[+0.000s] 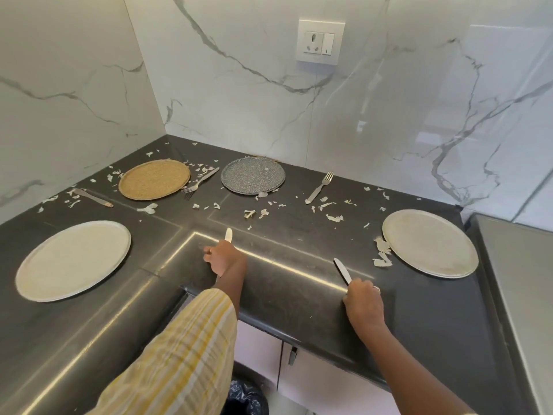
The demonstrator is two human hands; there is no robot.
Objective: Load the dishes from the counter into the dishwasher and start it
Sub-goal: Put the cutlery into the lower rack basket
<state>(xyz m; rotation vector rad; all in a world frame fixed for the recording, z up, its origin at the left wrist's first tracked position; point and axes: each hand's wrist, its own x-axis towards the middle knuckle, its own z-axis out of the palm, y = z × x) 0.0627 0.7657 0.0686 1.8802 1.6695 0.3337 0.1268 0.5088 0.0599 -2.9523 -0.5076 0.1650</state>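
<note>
My left hand [223,257] grips a table knife [228,235] near the inner corner of the dark counter [287,298]; only the blade tip shows. My right hand [363,304] holds a second knife [342,271], blade pointing away. Plates lie on the counter: a cream one [73,260] at the left, a cream one [431,244] at the right, a tan one [154,179] and a speckled grey one [253,175] at the back. A fork [199,183] lies between the back plates, another fork [320,187] to the right, and a third knife [92,197] at the far left.
White food scraps [381,254] are scattered over the counter, thickest between the back plates and beside the right plate. Marble walls close the corner, with a wall socket [320,41] above. A steel surface [520,295] adjoins on the right. A black bin bag [245,398] sits below.
</note>
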